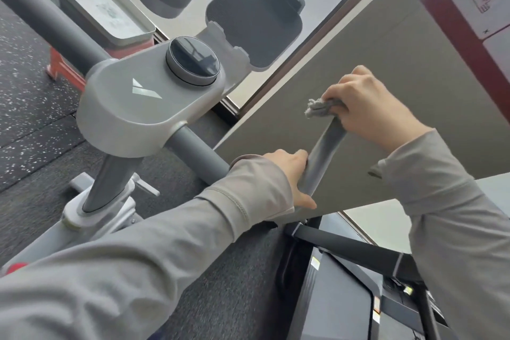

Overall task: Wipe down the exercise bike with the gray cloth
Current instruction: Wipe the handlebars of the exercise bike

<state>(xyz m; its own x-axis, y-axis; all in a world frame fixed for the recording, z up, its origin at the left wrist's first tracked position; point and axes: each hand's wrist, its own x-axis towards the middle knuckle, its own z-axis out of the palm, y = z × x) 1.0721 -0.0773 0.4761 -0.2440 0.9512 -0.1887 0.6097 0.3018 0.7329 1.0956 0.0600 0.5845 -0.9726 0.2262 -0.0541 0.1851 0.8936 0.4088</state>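
The gray cloth (325,146) is stretched into a taut band around the right end of the exercise bike's (143,107) handlebar (198,154), to the right of the light gray console with its round dark knob (193,62). The left hand (295,176) grips the cloth's lower end, fingers curled round it beside the bar, while the right hand (367,107) clenches the bunched upper end higher up, the frayed tip sticking out past the knuckles. Both arms wear gray sleeves (165,243).
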